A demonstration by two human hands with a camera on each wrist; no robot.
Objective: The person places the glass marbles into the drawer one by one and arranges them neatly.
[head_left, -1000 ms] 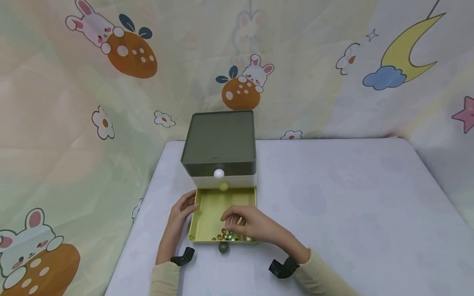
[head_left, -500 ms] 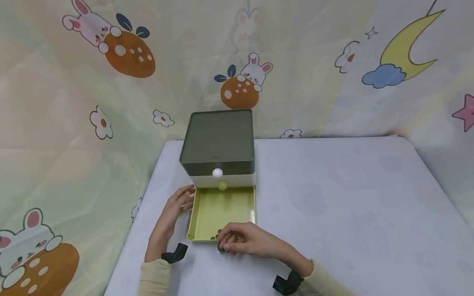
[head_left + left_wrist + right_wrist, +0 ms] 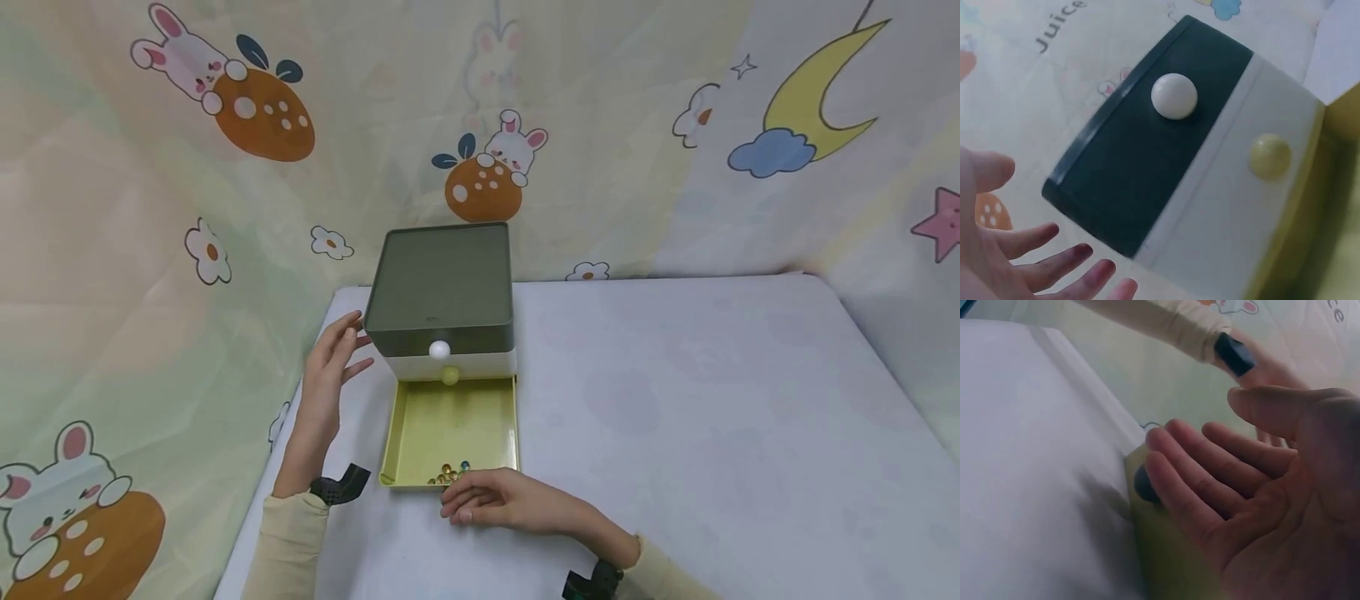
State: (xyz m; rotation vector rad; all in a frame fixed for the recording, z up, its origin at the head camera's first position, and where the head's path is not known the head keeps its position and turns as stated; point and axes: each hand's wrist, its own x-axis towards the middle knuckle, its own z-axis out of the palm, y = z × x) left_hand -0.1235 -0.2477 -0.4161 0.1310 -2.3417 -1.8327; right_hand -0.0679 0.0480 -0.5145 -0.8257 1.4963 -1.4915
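A small drawer box (image 3: 442, 279) with a dark green top stands toward the back of the table. Its yellow bottom drawer (image 3: 450, 421) is pulled out, with several glass marbles (image 3: 447, 473) gathered at the front edge. My left hand (image 3: 322, 387) is beside the box's left side, fingers spread and holding nothing. At the drawer's front is my right hand (image 3: 510, 500), fingers loosely extended. In the right wrist view the fingertips overlap the dark round knob (image 3: 1145, 485), and the palm is bare. From the head, this hand hides the knob and part of the front panel.
Above the drawer, a white knob (image 3: 439, 350) and a yellow knob (image 3: 450, 375) stick out of the upper tiers. A white cloth covers the table (image 3: 675, 433). A printed curtain (image 3: 615, 167) hangs behind and at the left.
My left hand has left the drawer's left side and moved back and up beside the box, fingers spreading. The right hand has come from over the marbles to the drawer's front, its fingers loosening.
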